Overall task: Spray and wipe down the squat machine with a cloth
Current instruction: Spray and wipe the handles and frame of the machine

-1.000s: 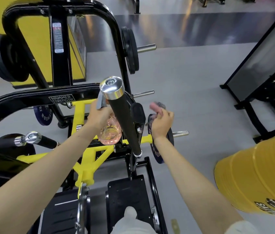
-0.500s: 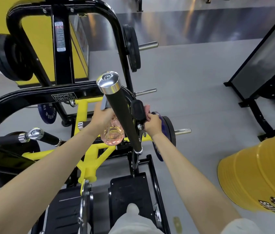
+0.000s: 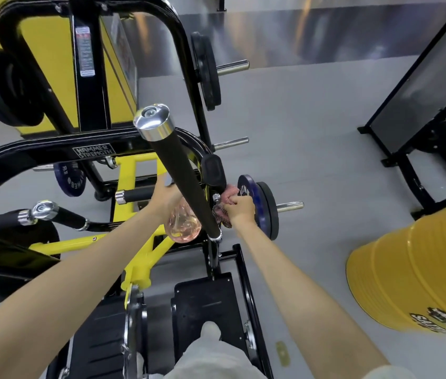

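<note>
Though half hidden behind black handle (image 3: 180, 173), spray bottle (image 3: 183, 229); yellow drum (image 3: 413, 274) rightward.

"HAMMER STRENGTH" on black frame (image 3: 94, 151), perhaps "FIT…" on blue weight plate (image 3: 243, 190), white sticker (image 3: 85, 50) illegible

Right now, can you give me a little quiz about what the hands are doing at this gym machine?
1. True or false: the right hand grips a pink cloth.
2. What does the left hand hold? A) a clear pinkish spray bottle B) a sponge C) a dumbbell
3. Fill in: the big drum on the right is coloured ____.

Key: 1 true; 2 A; 3 yellow.
</note>
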A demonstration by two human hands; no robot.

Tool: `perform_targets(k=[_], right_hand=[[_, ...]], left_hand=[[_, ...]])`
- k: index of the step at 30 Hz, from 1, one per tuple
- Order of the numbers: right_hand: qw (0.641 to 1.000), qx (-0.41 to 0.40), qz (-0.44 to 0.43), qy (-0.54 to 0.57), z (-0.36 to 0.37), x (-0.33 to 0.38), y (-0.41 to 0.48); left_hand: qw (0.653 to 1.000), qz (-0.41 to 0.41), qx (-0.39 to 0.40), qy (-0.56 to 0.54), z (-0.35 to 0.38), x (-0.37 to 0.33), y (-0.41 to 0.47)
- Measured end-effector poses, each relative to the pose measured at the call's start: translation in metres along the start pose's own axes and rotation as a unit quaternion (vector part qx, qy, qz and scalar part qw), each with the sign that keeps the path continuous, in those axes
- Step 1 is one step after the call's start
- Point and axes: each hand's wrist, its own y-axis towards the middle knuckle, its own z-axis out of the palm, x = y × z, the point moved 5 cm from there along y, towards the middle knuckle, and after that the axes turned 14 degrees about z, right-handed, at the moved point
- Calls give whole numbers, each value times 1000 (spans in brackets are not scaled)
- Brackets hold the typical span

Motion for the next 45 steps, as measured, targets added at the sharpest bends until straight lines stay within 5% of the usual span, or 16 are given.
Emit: perform_targets(k=[13,20,27,41,45], right_hand=[[991,-12,36,-128,-13,-28,-1],[990,-93,107,8,-12,-56,-21],[949,-140,248,138,39,-112,-61],[954,68,265,120,254,-125,-140],[948,132,283,62,300,-115,-160]], left_hand=[[996,-29,65,51,-7,4,-15],[988,-69,96,98,-32,16,-16],[985,-60,146,67,-85,20,-42],[967,-39,250,-17,-213,54,-118],[978,-40,199,-44,-256,47,-118]])
